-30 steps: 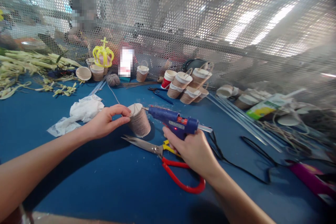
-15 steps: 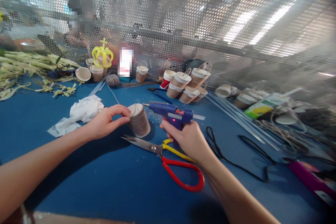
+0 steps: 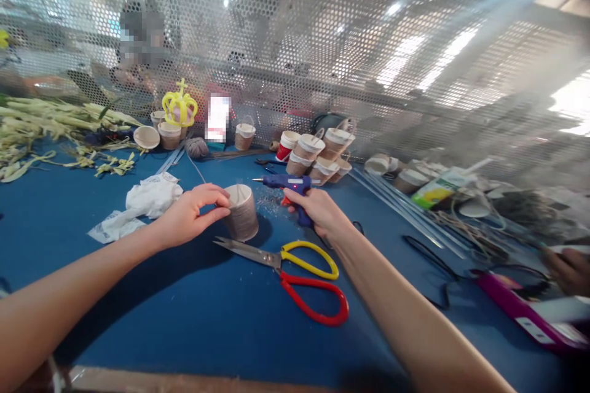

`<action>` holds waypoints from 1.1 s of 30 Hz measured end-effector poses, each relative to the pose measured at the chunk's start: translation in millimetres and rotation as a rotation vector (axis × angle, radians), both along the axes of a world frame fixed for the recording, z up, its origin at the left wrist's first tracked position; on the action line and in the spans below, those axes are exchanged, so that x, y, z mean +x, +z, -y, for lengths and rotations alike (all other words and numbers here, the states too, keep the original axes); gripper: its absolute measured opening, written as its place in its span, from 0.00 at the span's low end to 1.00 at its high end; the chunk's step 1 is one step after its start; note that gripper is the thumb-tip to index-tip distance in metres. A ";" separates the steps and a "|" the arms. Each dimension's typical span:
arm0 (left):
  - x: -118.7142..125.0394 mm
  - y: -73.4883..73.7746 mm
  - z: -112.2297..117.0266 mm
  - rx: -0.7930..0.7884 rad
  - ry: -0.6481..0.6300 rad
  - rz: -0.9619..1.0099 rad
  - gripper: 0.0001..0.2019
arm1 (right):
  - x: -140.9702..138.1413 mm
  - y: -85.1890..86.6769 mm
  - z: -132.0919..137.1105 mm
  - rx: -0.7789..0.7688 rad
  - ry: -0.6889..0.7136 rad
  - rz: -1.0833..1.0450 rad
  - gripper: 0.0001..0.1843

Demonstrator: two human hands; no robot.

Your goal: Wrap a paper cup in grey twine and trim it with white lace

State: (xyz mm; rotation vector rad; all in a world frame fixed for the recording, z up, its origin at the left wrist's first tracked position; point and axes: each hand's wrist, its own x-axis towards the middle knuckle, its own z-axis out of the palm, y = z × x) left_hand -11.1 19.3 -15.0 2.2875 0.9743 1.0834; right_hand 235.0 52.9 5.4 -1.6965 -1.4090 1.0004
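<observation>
My left hand [image 3: 196,215] pinches the rim of a paper cup [image 3: 243,219] wrapped in greyish twine. From it a strand runs back to a ball of yarn [image 3: 196,147]. In my right hand [image 3: 320,209] is a blue hot glue gun [image 3: 286,182] with a lit red light, its nozzle pointing left just beyond the cup's right side and apart from it. Scissors [image 3: 276,260] with one yellow and one red handle lie partly open on the blue table in front of the cup.
A crumpled white cloth [image 3: 152,195] lies left of the cup. Wrapped cups [image 3: 308,147] are stacked at the back, near clear glue sticks [image 3: 401,212]. A purple power strip [image 3: 516,310] is at the right, with another person's hand [image 3: 565,267] beside it. Pale husks [image 3: 46,116] fill the far left.
The glue gun has turned and shifted slightly left with my right hand, uncovering the yellow scissor handle. The cup stands more upright. Another person's hand has appeared at the right edge.
</observation>
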 end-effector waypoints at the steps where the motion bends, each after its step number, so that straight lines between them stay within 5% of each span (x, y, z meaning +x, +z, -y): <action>1: -0.2 0.5 0.9 0.018 0.002 -0.004 0.08 | -2.4 -2.4 -2.1 -0.039 0.010 0.032 0.15; 7: -2.4 1.2 2.7 0.127 0.011 -0.046 0.06 | -11.9 -16.3 -9.5 -0.189 0.041 0.291 0.16; 16: -2.8 6.2 5.2 0.198 -0.012 -0.094 0.05 | -9.9 -1.5 -4.3 0.003 0.027 0.733 0.19; 21: -3.1 16.6 9.3 0.191 -0.065 -0.112 0.05 | -24.0 35.5 18.8 0.302 0.309 0.672 0.15; 24: -2.2 24.8 13.0 0.143 -0.117 -0.132 0.06 | -37.0 54.3 27.5 0.471 0.653 0.487 0.19; 27: 0.3 30.0 16.0 0.066 -0.177 -0.141 0.06 | -47.8 61.0 27.3 0.461 0.849 0.455 0.21; 33: 0.5 30.8 16.7 -0.138 -0.257 0.006 0.06 | -48.3 61.5 24.1 0.296 0.938 0.438 0.23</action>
